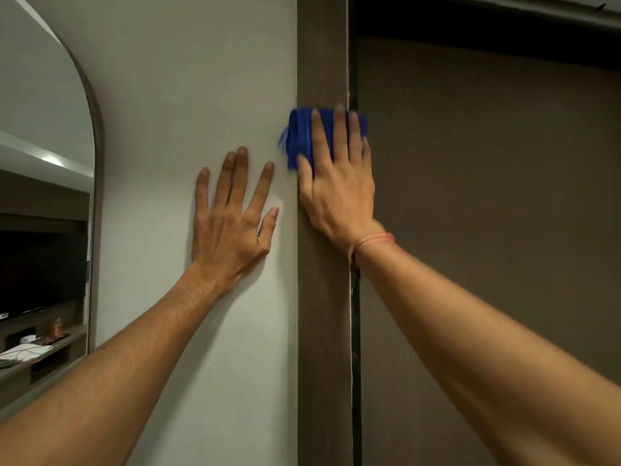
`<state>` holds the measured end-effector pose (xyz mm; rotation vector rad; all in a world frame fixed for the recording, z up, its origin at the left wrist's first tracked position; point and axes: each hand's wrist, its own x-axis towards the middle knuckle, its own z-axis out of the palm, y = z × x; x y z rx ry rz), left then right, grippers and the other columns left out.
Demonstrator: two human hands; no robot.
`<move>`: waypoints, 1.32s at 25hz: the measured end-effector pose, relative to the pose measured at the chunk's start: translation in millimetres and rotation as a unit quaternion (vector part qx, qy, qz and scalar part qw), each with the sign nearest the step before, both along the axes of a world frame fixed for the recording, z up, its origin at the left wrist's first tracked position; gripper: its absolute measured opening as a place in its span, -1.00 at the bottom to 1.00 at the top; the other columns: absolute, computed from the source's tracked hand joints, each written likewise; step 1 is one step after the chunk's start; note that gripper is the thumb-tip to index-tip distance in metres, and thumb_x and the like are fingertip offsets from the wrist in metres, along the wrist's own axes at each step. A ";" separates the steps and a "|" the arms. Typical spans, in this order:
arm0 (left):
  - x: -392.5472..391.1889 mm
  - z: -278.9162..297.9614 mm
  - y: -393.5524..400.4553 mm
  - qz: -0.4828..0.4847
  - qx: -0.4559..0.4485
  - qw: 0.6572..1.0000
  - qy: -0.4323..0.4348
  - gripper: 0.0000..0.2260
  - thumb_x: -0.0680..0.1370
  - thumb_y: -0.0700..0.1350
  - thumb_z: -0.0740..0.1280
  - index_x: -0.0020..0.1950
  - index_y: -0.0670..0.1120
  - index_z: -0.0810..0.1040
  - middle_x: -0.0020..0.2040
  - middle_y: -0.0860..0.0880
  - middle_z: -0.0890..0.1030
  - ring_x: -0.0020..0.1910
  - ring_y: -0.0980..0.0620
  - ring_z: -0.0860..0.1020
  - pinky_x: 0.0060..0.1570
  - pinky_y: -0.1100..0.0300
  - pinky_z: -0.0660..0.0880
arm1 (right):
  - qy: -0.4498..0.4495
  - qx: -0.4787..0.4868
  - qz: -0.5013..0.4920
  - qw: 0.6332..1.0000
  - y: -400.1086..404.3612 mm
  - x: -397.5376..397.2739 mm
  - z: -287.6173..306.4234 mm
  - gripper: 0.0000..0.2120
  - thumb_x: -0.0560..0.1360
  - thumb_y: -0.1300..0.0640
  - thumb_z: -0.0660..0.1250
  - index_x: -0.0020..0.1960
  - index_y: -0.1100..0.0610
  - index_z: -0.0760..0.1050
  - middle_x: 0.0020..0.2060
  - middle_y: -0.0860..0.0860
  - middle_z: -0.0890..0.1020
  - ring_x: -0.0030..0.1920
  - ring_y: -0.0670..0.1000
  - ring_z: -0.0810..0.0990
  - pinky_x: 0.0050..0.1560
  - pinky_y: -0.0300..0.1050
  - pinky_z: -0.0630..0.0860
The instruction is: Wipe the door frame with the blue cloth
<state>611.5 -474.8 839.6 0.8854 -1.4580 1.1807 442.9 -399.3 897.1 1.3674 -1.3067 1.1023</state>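
A dark brown door frame [322,331] runs vertically through the middle of the view. My right hand [337,190] presses a folded blue cloth [297,136] flat against the frame at about mid-height; the cloth sticks out above and to the left of the fingers. A pink string band circles that wrist. My left hand [232,223] lies flat on the pale wall just left of the frame, fingers spread, holding nothing.
The brown door [487,213] fills the right side, with a dark gap beside the frame. An arched mirror [43,196] on the left wall reflects a shelf with small items and a dark screen.
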 end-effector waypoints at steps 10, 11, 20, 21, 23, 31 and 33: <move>-1.4 -2.8 0.9 -0.003 0.012 1.000 0.014 -0.38 0.69 0.21 -0.05 0.72 0.01 0.01 0.71 -0.20 0.00 0.70 -0.15 -0.02 0.63 -0.29 -0.02 | -0.002 -0.023 0.002 1.000 4.1 -1.6 -39.3 -0.37 0.67 -0.13 0.01 0.66 0.08 -0.03 0.65 0.18 -0.03 0.65 0.18 -0.09 0.65 0.17 -0.02; -1.4 -4.4 1.6 -0.004 0.014 1.000 0.016 -0.39 0.70 0.20 -0.04 0.72 0.01 0.01 0.71 -0.20 -0.01 0.70 -0.15 -0.02 0.63 -0.29 -0.01 | 0.001 -0.015 -0.003 1.000 5.8 -3.3 -61.8 -0.37 0.67 -0.13 0.02 0.66 0.08 -0.02 0.65 0.17 -0.02 0.65 0.17 -0.08 0.65 0.17 0.00; -0.6 -6.4 -3.7 -0.015 0.003 1.000 0.023 -0.41 0.69 0.16 -0.02 0.72 0.04 0.01 0.71 -0.18 -0.01 0.70 -0.11 -0.03 0.63 -0.28 -0.03 | 0.020 -0.005 -0.009 1.000 3.9 -9.6 65.0 -0.37 0.69 -0.16 -0.03 0.66 0.06 -0.09 0.65 0.16 -0.09 0.65 0.18 -0.14 0.66 0.14 -0.11; -0.3 -6.5 -4.0 -0.015 0.006 1.000 0.023 -0.41 0.69 0.16 -0.02 0.72 0.05 0.00 0.72 -0.17 -0.02 0.70 -0.11 -0.04 0.63 -0.28 -0.04 | 0.017 -0.006 -0.018 1.000 2.5 -9.3 70.9 -0.37 0.69 -0.17 -0.04 0.66 0.05 -0.09 0.65 0.16 -0.08 0.65 0.19 -0.13 0.65 0.14 -0.11; 0.5 -5.7 -4.1 -0.016 0.012 1.000 0.019 -0.40 0.69 0.18 -0.04 0.72 0.05 -0.02 0.72 -0.17 -0.03 0.70 -0.11 -0.05 0.63 -0.27 -0.05 | 0.013 -0.006 -0.025 1.000 2.4 -7.7 71.7 -0.38 0.68 -0.17 -0.04 0.66 0.05 -0.07 0.65 0.16 -0.07 0.65 0.19 -0.12 0.65 0.14 -0.11; 6.9 -34.2 -1.5 -0.014 0.035 0.999 0.017 -0.36 0.69 0.23 -0.03 0.72 0.04 -0.10 0.71 -0.19 -0.05 0.70 -0.14 -0.06 0.63 -0.29 -0.02 | 0.009 -0.011 -0.019 1.000 8.1 -1.7 -11.3 -0.38 0.67 -0.17 -0.02 0.65 0.06 0.01 0.64 0.18 0.02 0.65 0.19 -0.05 0.64 0.16 -0.02; 10.9 -56.9 0.4 -0.013 0.048 0.999 0.013 -0.35 0.69 0.25 -0.03 0.72 0.04 -0.12 0.71 -0.20 -0.05 0.70 -0.16 -0.06 0.63 -0.28 -0.02 | 0.003 -0.010 -0.009 1.000 8.4 0.4 -48.3 -0.38 0.66 -0.16 0.01 0.64 0.07 0.05 0.64 0.19 0.06 0.65 0.19 -0.01 0.63 0.18 0.01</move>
